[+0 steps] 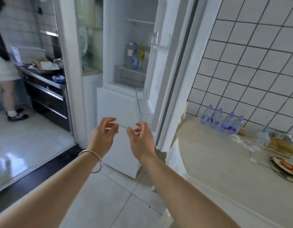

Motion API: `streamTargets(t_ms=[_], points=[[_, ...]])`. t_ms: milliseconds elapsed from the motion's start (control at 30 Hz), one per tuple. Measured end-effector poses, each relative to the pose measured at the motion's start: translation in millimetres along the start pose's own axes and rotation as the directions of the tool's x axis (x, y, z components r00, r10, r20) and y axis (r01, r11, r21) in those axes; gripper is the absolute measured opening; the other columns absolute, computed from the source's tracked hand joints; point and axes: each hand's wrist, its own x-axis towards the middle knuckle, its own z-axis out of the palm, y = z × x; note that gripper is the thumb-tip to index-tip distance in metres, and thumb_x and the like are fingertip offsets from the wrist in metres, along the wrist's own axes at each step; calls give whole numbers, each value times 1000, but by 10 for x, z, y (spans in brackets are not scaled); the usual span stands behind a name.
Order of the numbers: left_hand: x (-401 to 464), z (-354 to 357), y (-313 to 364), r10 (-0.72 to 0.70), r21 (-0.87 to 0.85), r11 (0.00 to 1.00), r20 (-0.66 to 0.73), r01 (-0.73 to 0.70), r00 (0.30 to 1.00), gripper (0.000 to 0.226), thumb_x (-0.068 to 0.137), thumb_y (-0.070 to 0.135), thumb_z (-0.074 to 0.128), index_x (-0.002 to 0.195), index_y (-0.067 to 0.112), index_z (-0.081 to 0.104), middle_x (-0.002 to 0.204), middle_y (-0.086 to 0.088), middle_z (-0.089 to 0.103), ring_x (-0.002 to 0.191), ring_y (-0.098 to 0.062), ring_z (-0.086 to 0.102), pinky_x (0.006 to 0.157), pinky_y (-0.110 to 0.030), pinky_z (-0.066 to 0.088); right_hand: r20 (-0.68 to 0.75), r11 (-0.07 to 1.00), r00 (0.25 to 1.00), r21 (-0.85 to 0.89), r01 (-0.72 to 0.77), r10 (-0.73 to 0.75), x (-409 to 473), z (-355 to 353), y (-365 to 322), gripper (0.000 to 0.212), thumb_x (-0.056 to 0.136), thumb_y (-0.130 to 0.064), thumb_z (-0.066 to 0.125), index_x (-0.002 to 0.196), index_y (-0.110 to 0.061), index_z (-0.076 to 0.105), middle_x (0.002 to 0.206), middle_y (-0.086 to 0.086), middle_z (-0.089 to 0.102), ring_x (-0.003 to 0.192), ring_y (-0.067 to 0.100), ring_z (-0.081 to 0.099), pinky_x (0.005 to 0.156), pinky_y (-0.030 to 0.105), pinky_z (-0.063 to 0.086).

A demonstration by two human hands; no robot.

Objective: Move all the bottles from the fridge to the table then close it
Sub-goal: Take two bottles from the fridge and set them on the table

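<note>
The white fridge (119, 102) stands ahead with its upper door (160, 66) swung open to the right. Several bottles (137, 55), clear with blue labels and one yellowish, stand on a shelf inside above a clear drawer. Several water bottles (222, 120) with blue labels stand at the back of the cream table (213, 162) against the tiled wall. My left hand (103, 134) and my right hand (140, 139) are both held out in front of the fridge's lower drawers, fingers curled apart, holding nothing.
Plates with food (285, 167) and a bag of food (281, 143) lie on the table's right side. Another person (5, 66) stands at the kitchen counter (43, 76) to the left, beyond a white door frame (70, 63) and dark floor sill.
</note>
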Motion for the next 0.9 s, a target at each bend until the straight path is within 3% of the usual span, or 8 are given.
streamTargets(t_ms=[200,400,633,900], points=[[1011,-346,-220,-10,39,999,-66,12,998,21,93,19,54,114,14,56,90,-3,63,81,-15,62,71,-28,49,28,996,999,75,-42,40,1051,686,-288,42,90,-41,51,126,-20,45,119,-1,56,101,15,53,83,30,40],[2117,-423,-388,-66,-25,998,-102,64,993,19,94,22,53,113,20,56,103,-4,65,87,-12,65,78,-34,51,10,984,996,152,-90,89,2216,1057,-527,42,90,-38,51,127,-18,45,109,-2,56,93,14,51,78,27,35],[3295,-342,-880,-101,-81,992,-46,97,994,15,93,21,53,108,24,55,102,-4,65,90,-15,64,76,-35,51,-67,980,991,169,-106,119,3343,1552,-509,40,91,-35,51,125,-15,46,109,0,57,96,17,52,82,28,38],[5155,-282,-1429,-5,-75,997,121,15,993,15,92,23,54,99,36,54,91,7,65,92,-16,66,77,-35,52,-236,977,958,170,-126,165,4964,2105,-579,43,89,-34,53,127,-15,47,106,0,57,93,15,48,81,27,34]])
